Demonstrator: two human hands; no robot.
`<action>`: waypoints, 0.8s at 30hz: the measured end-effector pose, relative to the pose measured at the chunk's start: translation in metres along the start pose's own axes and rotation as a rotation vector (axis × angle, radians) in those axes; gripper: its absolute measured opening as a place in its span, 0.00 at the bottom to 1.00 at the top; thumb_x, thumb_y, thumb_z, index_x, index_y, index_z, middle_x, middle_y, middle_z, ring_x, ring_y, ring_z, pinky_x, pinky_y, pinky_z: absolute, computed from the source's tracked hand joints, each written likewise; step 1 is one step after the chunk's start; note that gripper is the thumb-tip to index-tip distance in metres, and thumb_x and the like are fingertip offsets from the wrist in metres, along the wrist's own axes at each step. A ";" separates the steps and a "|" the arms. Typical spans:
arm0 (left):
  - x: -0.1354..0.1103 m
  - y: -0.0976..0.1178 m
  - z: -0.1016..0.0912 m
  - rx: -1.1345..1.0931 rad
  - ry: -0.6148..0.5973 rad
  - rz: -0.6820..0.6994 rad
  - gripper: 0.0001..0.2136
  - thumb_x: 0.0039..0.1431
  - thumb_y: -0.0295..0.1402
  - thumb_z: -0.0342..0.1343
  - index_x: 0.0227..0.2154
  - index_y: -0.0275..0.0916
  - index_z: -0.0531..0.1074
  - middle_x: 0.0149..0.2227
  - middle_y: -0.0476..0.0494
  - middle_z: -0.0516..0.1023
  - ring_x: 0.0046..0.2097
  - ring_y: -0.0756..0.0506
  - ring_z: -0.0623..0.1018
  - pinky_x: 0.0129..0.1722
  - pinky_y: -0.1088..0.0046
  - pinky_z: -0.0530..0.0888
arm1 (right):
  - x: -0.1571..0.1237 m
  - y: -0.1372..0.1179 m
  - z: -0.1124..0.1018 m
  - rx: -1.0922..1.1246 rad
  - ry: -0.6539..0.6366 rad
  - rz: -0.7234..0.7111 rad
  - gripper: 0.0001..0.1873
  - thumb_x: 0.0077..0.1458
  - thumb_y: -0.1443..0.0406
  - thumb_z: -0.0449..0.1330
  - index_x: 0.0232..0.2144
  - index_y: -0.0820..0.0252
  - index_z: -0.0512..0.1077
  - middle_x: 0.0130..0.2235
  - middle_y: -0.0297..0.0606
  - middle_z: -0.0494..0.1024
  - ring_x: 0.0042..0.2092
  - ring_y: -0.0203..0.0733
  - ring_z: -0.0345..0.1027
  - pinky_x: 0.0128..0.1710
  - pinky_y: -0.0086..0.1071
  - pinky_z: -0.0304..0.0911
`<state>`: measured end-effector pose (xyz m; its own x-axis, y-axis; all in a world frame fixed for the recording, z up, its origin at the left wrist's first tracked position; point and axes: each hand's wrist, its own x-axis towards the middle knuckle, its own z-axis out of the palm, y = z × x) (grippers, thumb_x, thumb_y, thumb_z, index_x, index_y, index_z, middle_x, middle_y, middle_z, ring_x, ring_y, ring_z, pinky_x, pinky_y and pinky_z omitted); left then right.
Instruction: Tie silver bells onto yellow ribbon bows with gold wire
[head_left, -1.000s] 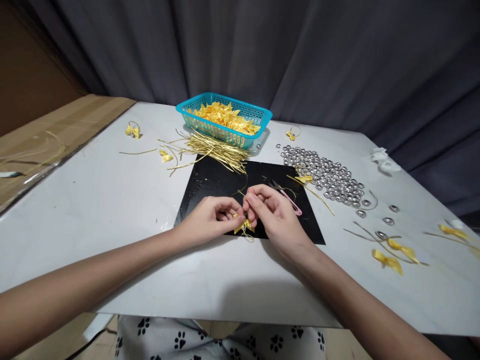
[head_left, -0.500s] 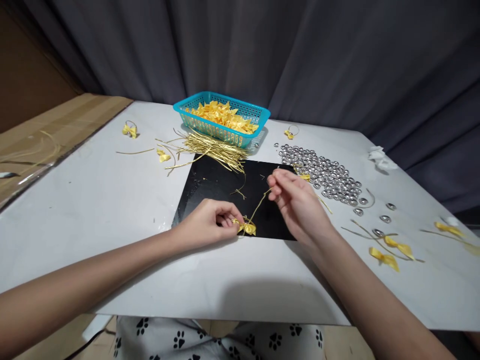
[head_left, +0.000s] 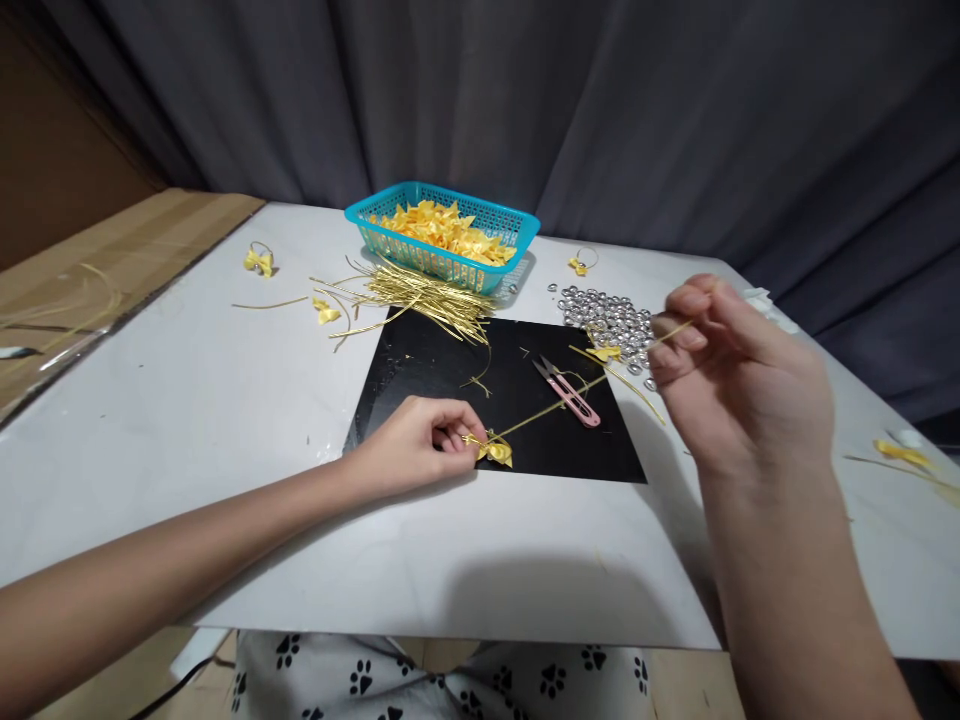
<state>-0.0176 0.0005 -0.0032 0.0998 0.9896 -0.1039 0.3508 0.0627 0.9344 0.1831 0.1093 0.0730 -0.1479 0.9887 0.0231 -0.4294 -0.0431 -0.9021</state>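
Note:
My left hand (head_left: pixel 427 435) rests on the near edge of a black mat (head_left: pixel 450 385), its fingers pinched on a small yellow ribbon bow (head_left: pixel 495 451). A thin gold cord (head_left: pixel 570 397) runs taut from the bow up and to the right. My right hand (head_left: pixel 739 375) is raised above the table's right side and pinches the far end of that cord between thumb and fingers. Pink snips (head_left: pixel 570 392) lie on the mat under the cord.
A teal basket (head_left: pixel 442 232) of yellow bows stands at the back, with a bundle of gold cords (head_left: pixel 420 295) before it. Silver beads (head_left: pixel 611 315) lie heaped at the right. Loose bows (head_left: pixel 259 262) and cord pieces are scattered on the white table (head_left: pixel 187 400).
My right hand has pulled away from the bow, up and to the right, drawing the gold cord out straight. The left hand stayed on the bow. The snips came into view.

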 end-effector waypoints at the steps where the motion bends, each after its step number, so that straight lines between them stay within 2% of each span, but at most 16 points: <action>1: 0.000 0.000 0.000 0.002 0.004 0.006 0.04 0.45 0.26 0.56 0.27 0.35 0.73 0.22 0.51 0.70 0.26 0.53 0.69 0.26 0.78 0.67 | 0.000 -0.003 -0.002 -0.012 0.001 -0.032 0.09 0.53 0.71 0.56 0.22 0.60 0.68 0.27 0.32 0.64 0.23 0.25 0.52 0.20 0.26 0.49; 5: 0.000 0.001 -0.001 -0.024 0.043 0.006 0.04 0.48 0.27 0.56 0.29 0.35 0.74 0.23 0.52 0.69 0.26 0.53 0.68 0.26 0.78 0.66 | -0.007 -0.005 -0.001 -0.127 -0.061 -0.244 0.08 0.55 0.68 0.55 0.24 0.58 0.69 0.27 0.33 0.63 0.30 0.30 0.61 0.30 0.30 0.58; 7: 0.001 0.001 -0.002 -0.060 0.054 -0.021 0.03 0.47 0.27 0.57 0.28 0.35 0.74 0.22 0.52 0.68 0.26 0.53 0.67 0.25 0.79 0.65 | -0.017 0.003 0.006 -0.168 -0.124 -0.291 0.05 0.55 0.67 0.55 0.26 0.57 0.67 0.24 0.31 0.60 0.31 0.32 0.62 0.35 0.31 0.62; 8: 0.002 0.000 -0.002 -0.088 0.056 -0.040 0.03 0.47 0.27 0.58 0.28 0.34 0.74 0.22 0.52 0.68 0.25 0.53 0.67 0.25 0.79 0.65 | -0.024 0.009 0.011 -0.182 -0.158 -0.248 0.04 0.55 0.65 0.55 0.28 0.56 0.66 0.22 0.29 0.57 0.28 0.32 0.61 0.34 0.31 0.63; 9: 0.003 0.000 -0.002 -0.120 0.059 -0.059 0.04 0.47 0.28 0.58 0.28 0.34 0.74 0.22 0.52 0.69 0.25 0.53 0.68 0.25 0.78 0.65 | -0.031 0.017 0.016 -0.210 -0.217 -0.157 0.04 0.56 0.63 0.55 0.30 0.54 0.64 0.21 0.27 0.54 0.23 0.30 0.55 0.30 0.30 0.63; 11: 0.004 0.001 -0.003 -0.202 0.080 -0.084 0.05 0.48 0.29 0.59 0.29 0.34 0.74 0.23 0.51 0.72 0.26 0.53 0.70 0.27 0.77 0.66 | -0.044 0.035 0.025 -0.243 -0.335 0.016 0.07 0.58 0.59 0.54 0.31 0.53 0.60 0.22 0.25 0.52 0.18 0.28 0.45 0.20 0.27 0.59; 15: 0.005 0.002 -0.007 -0.377 0.127 -0.060 0.06 0.50 0.32 0.60 0.29 0.34 0.74 0.27 0.47 0.77 0.30 0.51 0.75 0.34 0.74 0.70 | -0.063 0.071 0.032 -0.355 -0.535 0.191 0.11 0.59 0.55 0.51 0.35 0.55 0.58 0.22 0.25 0.53 0.20 0.30 0.52 0.21 0.26 0.60; 17: 0.005 0.002 -0.008 -0.454 0.152 -0.059 0.08 0.49 0.32 0.62 0.31 0.34 0.74 0.28 0.47 0.79 0.31 0.50 0.76 0.36 0.73 0.71 | -0.067 0.083 0.031 -0.390 -0.538 0.215 0.11 0.59 0.56 0.52 0.36 0.56 0.58 0.23 0.25 0.57 0.21 0.29 0.54 0.23 0.26 0.60; 20: 0.006 0.001 -0.009 -0.539 0.192 -0.089 0.11 0.46 0.32 0.65 0.33 0.35 0.74 0.28 0.47 0.80 0.31 0.49 0.77 0.37 0.72 0.72 | -0.067 0.093 0.028 -0.397 -0.440 0.198 0.12 0.57 0.57 0.56 0.34 0.57 0.57 0.26 0.27 0.66 0.23 0.28 0.59 0.24 0.25 0.59; 24: 0.007 -0.001 -0.010 -0.549 0.191 -0.100 0.10 0.47 0.34 0.64 0.31 0.35 0.75 0.28 0.47 0.80 0.32 0.49 0.77 0.37 0.72 0.71 | -0.063 0.094 0.026 -0.417 -0.325 0.227 0.14 0.53 0.57 0.60 0.32 0.59 0.61 0.29 0.32 0.74 0.24 0.28 0.63 0.27 0.26 0.61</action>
<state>-0.0264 0.0086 -0.0016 -0.0958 0.9781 -0.1845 -0.1887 0.1642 0.9682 0.1291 0.0397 -0.0023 -0.4899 0.8636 -0.1191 0.0226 -0.1240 -0.9920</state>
